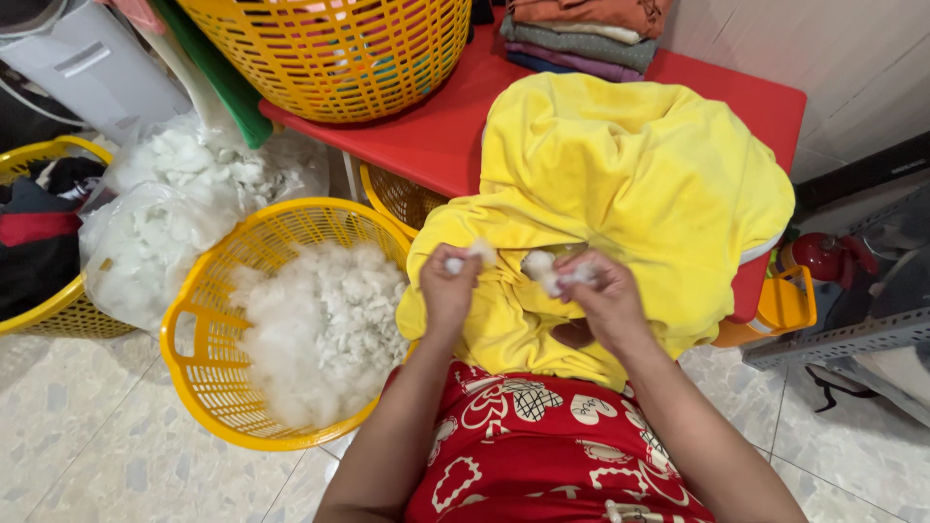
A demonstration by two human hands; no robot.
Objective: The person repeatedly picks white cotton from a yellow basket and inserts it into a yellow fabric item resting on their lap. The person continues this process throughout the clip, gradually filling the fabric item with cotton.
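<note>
Yellow plush fabric [620,184] is spreading over the red table [436,136] and spilling off its front edge onto our lap; beside it on the floor, a yellow basket [199,329] is holding loose white stuffing [325,324]; bags of white filling [165,213] are leaning behind it; folded cloths [581,34] are sitting at the table's back edge; our left hand [449,289] is pinching a stuffing tuft [475,254], our right hand [605,291] is gripping another white tuft [542,266], both over the fabric's front fold.
</note>
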